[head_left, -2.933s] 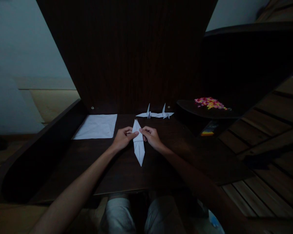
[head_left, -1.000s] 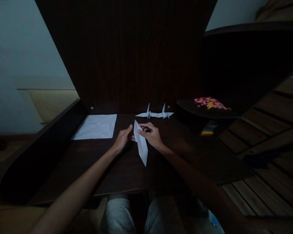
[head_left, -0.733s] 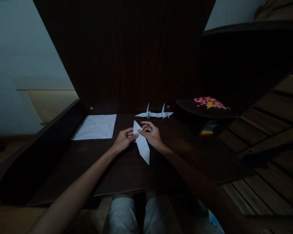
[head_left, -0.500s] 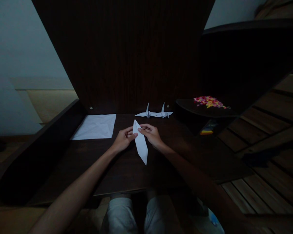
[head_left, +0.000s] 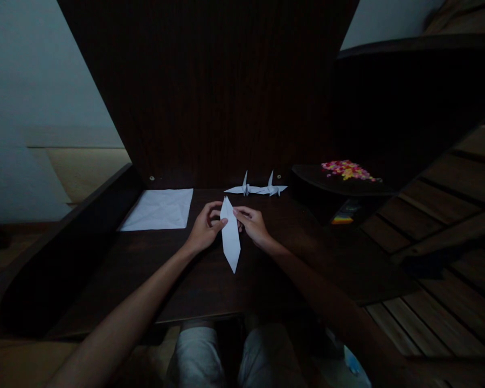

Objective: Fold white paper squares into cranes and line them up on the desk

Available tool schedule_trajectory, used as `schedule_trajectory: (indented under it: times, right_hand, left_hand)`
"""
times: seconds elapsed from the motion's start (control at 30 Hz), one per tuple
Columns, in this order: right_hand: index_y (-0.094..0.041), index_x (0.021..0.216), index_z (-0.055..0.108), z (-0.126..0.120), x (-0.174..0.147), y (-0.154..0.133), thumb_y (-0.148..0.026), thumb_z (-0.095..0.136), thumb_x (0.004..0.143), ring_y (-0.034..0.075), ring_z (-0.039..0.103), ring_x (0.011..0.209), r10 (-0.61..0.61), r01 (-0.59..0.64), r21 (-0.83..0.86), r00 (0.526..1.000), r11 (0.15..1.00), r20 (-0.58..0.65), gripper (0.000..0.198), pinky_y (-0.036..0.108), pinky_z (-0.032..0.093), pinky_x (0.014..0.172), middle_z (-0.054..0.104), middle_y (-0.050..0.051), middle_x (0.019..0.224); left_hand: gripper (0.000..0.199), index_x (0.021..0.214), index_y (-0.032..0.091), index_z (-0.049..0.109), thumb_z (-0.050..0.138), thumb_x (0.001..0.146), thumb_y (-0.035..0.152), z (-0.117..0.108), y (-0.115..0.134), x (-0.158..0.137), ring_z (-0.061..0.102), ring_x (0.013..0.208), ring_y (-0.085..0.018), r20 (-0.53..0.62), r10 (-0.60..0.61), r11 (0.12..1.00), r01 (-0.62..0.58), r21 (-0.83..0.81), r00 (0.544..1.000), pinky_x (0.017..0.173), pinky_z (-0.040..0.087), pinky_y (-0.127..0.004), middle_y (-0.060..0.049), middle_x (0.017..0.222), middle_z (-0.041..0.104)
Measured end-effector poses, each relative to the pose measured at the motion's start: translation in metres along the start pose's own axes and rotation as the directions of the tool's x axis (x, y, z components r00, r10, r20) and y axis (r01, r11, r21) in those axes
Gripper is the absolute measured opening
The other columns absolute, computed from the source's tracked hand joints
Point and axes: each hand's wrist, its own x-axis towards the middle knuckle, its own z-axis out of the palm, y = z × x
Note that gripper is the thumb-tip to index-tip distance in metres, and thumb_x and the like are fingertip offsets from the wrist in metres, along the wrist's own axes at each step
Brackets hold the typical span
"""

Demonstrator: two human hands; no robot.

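Between my hands is a piece of folded white paper [head_left: 231,237], long and narrow, pointed at both ends, with a split at its far tip. My left hand [head_left: 206,223] pinches its left edge, thumb on top and fingers behind. On the right edge, my right hand [head_left: 253,223] grips it near the far end, thumb on the face. Just beyond them, two folded paper cranes [head_left: 258,189] rest against the back panel. To the left lies a stack or sheet of white paper [head_left: 157,210] with faint creases.
The dark wooden desk [head_left: 178,285] has a raised side panel [head_left: 73,253] on the left and a tall back panel [head_left: 210,97]. A low corner shelf [head_left: 307,175] at the right bears a heap of small pink, red and yellow pieces [head_left: 350,170].
The folded paper has turned slightly, its near tip swinging left so it stands straighter. My right thumb has shifted from the paper's middle towards its right edge.
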Motion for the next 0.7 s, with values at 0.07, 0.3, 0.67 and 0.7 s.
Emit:
schedule_trajectory:
  times: [0.07, 0.3, 0.67, 0.7]
  right_hand:
    - [-0.015, 0.082, 0.066, -0.0005, 0.0001, 0.0003, -0.045, 0.066, 0.068, 0.009, 0.046, 0.043, -0.005, 0.005, -0.001, 1.0, 1.0, -0.003, 0.033, 0.02, 0.036, 0.038, 0.052, -0.003, 0.05]
    - [-0.015, 0.08, 0.065, -0.0027, 0.001, 0.0016, -0.043, 0.068, 0.066, 0.01, 0.05, 0.048, -0.027, 0.026, -0.013, 0.999, 1.0, -0.044, 0.031, 0.021, 0.039, 0.039, 0.057, 0.0, 0.059]
    - [-0.022, 0.102, 0.05, 0.0029, -0.0037, 0.0005, -0.035, 0.067, 0.068, 0.01, 0.056, 0.054, -0.068, 0.066, 0.024, 0.991, 0.998, 0.115, 0.04, 0.021, 0.045, 0.045, 0.056, -0.005, 0.067]
    - [-0.022, 0.102, 0.05, 0.0028, -0.0042, 0.0005, -0.035, 0.067, 0.068, 0.01, 0.056, 0.054, -0.07, 0.067, 0.03, 0.989, 0.997, 0.132, 0.04, 0.021, 0.045, 0.045, 0.056, -0.005, 0.068]
  left_hand:
    - [0.051, 0.118, 0.018, 0.046, 0.066, 0.071, 0.027, -0.0011, 0.0004, 0.0003, 0.063, 0.07, -0.014, 0.001, -0.012, 1.0, 0.012, 0.024, 1.0, 0.066, 0.051, -0.027, -0.003, 0.087, 0.06]
    - [0.054, 0.122, 0.015, 0.05, 0.064, 0.072, 0.029, -0.0037, 0.0024, 0.0002, 0.062, 0.074, -0.015, 0.031, -0.021, 0.998, 0.019, 0.06, 0.999, 0.067, 0.05, -0.027, -0.007, 0.096, 0.063]
    - [0.045, 0.109, 0.019, 0.046, 0.068, 0.069, 0.026, -0.0058, -0.0061, 0.0057, 0.063, 0.067, -0.013, -0.219, 0.071, 0.997, -0.063, 0.042, 0.973, 0.06, 0.051, -0.025, -0.003, 0.09, 0.063]
    - [0.043, 0.105, 0.019, 0.048, 0.068, 0.068, 0.026, -0.0064, -0.0058, 0.0061, 0.063, 0.068, -0.013, -0.238, 0.084, 0.996, -0.074, 0.049, 0.968, 0.061, 0.051, -0.025, -0.003, 0.09, 0.063]
